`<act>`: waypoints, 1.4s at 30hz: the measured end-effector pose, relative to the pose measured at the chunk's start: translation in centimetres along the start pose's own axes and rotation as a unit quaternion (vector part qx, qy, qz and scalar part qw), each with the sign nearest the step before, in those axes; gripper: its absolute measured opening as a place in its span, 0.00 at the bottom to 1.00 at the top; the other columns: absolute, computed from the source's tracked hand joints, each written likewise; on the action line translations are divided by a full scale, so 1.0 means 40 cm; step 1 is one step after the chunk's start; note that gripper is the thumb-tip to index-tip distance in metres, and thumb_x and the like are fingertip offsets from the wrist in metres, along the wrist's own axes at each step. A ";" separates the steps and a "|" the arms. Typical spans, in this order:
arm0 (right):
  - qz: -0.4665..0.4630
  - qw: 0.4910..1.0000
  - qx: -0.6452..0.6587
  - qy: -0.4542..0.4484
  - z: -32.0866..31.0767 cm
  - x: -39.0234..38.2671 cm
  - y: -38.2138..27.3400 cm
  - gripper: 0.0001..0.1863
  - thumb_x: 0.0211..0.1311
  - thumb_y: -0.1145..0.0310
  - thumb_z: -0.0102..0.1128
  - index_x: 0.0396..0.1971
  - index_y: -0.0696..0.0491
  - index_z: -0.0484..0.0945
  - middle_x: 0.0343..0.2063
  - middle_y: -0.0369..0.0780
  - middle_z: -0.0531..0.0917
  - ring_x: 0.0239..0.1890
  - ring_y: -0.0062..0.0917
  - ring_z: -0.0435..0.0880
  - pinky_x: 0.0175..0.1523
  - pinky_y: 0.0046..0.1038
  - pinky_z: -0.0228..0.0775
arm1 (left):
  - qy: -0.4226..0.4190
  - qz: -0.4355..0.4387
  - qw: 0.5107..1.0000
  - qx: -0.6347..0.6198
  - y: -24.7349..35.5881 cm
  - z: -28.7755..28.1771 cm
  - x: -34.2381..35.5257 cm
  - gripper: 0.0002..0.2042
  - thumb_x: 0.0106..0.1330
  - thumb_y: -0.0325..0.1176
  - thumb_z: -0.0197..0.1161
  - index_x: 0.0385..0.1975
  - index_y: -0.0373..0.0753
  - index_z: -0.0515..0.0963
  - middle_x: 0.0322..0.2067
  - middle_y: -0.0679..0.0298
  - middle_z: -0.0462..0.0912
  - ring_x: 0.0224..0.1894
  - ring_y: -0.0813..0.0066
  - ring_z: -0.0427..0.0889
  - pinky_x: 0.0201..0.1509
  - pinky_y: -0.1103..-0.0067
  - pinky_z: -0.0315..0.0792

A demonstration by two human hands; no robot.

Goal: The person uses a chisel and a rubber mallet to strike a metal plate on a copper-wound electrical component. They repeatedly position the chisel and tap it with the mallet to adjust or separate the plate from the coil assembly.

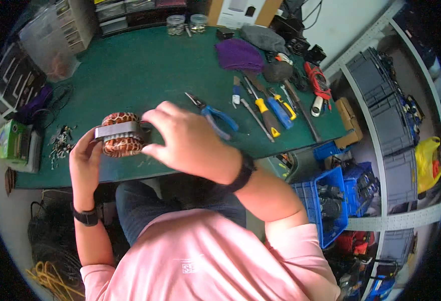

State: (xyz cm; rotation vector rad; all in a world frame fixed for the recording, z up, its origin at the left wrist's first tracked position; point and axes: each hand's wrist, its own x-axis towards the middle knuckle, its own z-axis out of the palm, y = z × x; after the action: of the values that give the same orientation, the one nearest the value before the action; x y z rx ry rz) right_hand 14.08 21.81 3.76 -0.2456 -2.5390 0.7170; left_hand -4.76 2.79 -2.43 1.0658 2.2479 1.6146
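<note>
Holding the copper-wound stator (122,146) by its left side with the left hand (84,153); bending the right hand (182,138) leftward, parting thumb and fingers widely beside it.

A white wall (333,27) stands behind the green tabletop (145,65), with drawers (72,25) at rear left and a metal shelf (381,223) at right.

Wound metal core (120,134), one: underside hidden from me. Left hand (85,156): some fingers concealed behind it. Small loose pieces (62,142), assorted: too tiny for me to identify. Pink shirt (195,263): cut off below.
</note>
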 end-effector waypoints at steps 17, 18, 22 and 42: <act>0.325 0.871 -0.368 0.001 -0.342 -0.314 0.374 0.15 0.55 0.62 0.66 0.40 0.55 0.82 0.38 0.48 0.84 0.42 0.45 0.83 0.47 0.42 0.75 | 0.056 0.001 0.998 0.007 -0.012 -0.102 -0.075 0.20 0.64 0.20 0.59 0.58 0.33 0.73 0.54 0.59 0.79 0.49 0.75 0.81 0.54 0.78 0.73; 0.330 0.865 -0.378 0.005 -0.347 -0.318 0.378 0.15 0.55 0.62 0.66 0.39 0.55 0.82 0.38 0.48 0.84 0.42 0.45 0.83 0.47 0.43 0.75 | 0.055 0.006 0.998 0.009 -0.010 -0.099 -0.081 0.19 0.65 0.22 0.60 0.57 0.33 0.73 0.51 0.60 0.81 0.48 0.75 0.81 0.53 0.79 0.73; 0.343 0.855 -0.387 -0.028 -0.330 -0.324 0.417 0.15 0.55 0.59 0.65 0.36 0.56 0.81 0.36 0.50 0.84 0.40 0.46 0.84 0.45 0.44 0.76 | 0.051 0.004 0.998 0.026 0.033 -0.093 -0.094 0.18 0.65 0.23 0.61 0.55 0.34 0.75 0.43 0.61 0.83 0.46 0.78 0.80 0.49 0.81 0.72; -0.033 0.965 -0.249 0.080 -0.615 -0.012 -0.055 0.19 0.51 0.77 0.62 0.46 0.60 0.76 0.40 0.42 0.83 0.44 0.28 0.81 0.54 0.27 0.69 | -0.072 0.256 0.958 0.105 0.356 -0.029 0.056 0.22 0.53 0.27 0.70 0.51 0.35 0.79 0.45 0.60 0.80 0.41 0.73 0.79 0.43 0.78 0.74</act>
State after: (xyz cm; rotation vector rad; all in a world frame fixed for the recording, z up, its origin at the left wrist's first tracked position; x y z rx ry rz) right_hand 26.72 30.73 23.03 -0.3670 -2.5161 0.0176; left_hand -0.66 5.55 11.15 1.8824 2.1976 1.4087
